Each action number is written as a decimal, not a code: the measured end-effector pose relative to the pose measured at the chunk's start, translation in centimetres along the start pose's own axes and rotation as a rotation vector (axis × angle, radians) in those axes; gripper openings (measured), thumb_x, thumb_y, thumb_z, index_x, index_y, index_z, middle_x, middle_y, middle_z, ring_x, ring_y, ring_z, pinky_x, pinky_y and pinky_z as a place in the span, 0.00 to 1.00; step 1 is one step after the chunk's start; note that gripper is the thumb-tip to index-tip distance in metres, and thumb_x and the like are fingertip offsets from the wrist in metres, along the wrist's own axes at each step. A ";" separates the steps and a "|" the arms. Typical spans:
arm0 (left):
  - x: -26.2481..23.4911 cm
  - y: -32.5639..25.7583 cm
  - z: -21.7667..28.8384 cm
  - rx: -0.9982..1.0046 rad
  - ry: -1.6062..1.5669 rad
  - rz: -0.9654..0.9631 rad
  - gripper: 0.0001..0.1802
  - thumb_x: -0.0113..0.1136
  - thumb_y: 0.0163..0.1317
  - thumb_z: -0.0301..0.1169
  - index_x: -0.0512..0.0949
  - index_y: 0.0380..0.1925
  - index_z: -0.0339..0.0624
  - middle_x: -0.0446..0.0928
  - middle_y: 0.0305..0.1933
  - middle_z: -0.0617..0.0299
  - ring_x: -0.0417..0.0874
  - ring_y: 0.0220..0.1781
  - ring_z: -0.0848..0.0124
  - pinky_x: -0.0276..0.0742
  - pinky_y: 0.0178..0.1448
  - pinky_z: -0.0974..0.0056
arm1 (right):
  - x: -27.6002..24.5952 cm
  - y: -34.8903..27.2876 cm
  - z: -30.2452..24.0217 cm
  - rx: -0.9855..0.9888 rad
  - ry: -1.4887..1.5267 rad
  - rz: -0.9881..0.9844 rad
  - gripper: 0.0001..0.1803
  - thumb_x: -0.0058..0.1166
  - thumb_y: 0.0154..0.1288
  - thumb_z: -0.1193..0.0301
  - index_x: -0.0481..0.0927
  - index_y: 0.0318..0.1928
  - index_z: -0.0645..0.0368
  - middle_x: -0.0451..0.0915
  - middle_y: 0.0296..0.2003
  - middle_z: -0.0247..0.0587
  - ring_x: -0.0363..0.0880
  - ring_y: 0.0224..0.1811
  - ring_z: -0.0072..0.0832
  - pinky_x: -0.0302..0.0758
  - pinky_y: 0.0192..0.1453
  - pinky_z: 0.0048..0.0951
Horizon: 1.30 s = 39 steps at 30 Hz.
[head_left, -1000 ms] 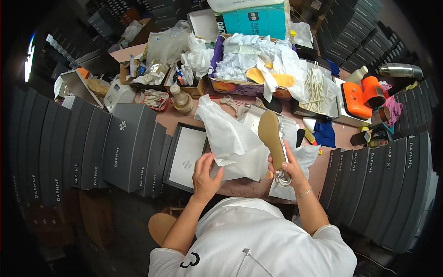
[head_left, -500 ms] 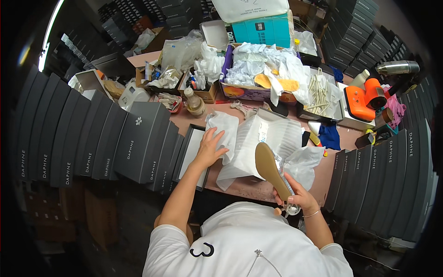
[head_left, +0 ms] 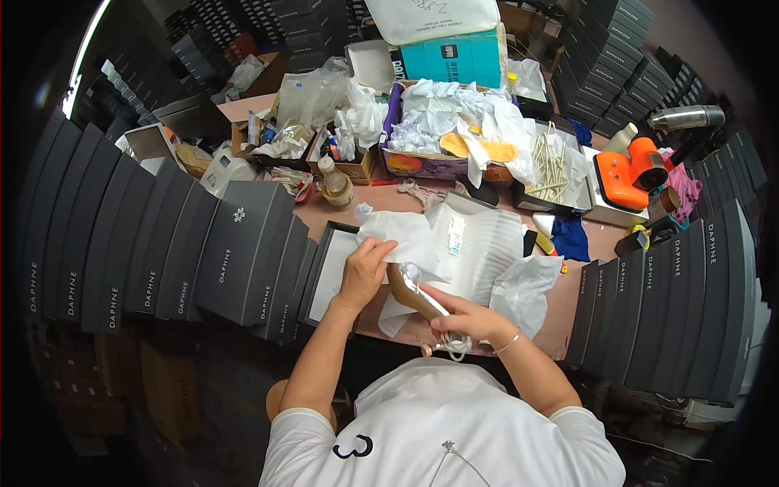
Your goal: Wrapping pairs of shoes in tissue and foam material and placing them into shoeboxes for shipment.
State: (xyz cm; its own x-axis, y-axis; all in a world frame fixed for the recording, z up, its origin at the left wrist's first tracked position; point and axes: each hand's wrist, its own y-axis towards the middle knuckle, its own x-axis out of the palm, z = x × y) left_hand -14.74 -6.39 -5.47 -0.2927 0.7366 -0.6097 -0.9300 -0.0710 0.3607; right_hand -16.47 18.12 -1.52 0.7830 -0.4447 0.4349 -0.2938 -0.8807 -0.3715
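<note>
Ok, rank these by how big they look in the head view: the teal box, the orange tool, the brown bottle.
1. teal box
2. orange tool
3. brown bottle

The teal box lies farthest from the camera and still looks largest, so the order seems safe.

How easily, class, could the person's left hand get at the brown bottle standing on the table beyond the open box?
Probably yes: the left hand rests on white tissue paper, and the brown bottle stands just beyond it with nothing tall between.

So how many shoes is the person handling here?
1: a tan high-heeled shoe above the table edge, right hand at its heel end, left hand at its toe. Others may lie hidden under the tissue paper.
</note>
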 end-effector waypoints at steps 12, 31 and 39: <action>1.0 0.7 3.9 -0.046 -0.049 -0.146 0.14 0.57 0.53 0.19 0.81 0.41 0.34 0.77 0.35 0.53 0.80 0.34 0.61 0.75 0.39 0.64 | -4.6 0.0 6.8 -0.209 0.971 -0.269 0.33 0.48 0.61 0.56 0.62 0.63 0.61 0.72 0.45 0.50 0.68 0.29 0.29 0.71 0.28 0.27; 7.7 -5.8 13.7 0.433 -0.213 -0.267 0.22 0.63 0.49 0.18 0.79 0.48 0.35 0.75 0.34 0.57 0.79 0.33 0.64 0.77 0.35 0.64 | -6.3 5.5 4.5 -0.615 0.443 0.121 0.25 0.39 0.73 0.68 0.62 0.67 0.61 0.66 0.64 0.43 0.64 0.65 0.34 0.58 0.71 0.30; 3.4 -7.2 6.8 -0.721 -1.347 0.190 0.45 0.65 0.58 0.48 0.54 0.69 0.41 0.58 0.70 0.54 0.54 0.73 0.60 0.51 0.74 0.50 | -2.6 5.8 4.1 -0.633 0.114 0.247 0.26 0.40 0.72 0.61 0.64 0.65 0.60 0.67 0.63 0.46 0.65 0.64 0.38 0.59 0.69 0.38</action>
State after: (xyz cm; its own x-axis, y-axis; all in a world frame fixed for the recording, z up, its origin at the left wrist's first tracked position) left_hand -7.48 1.15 -5.35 -0.3731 0.6930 0.6169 -0.9261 -0.2386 -0.2921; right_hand -18.01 14.82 -8.18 0.5997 -0.6286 0.4952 -0.7469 -0.6617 0.0645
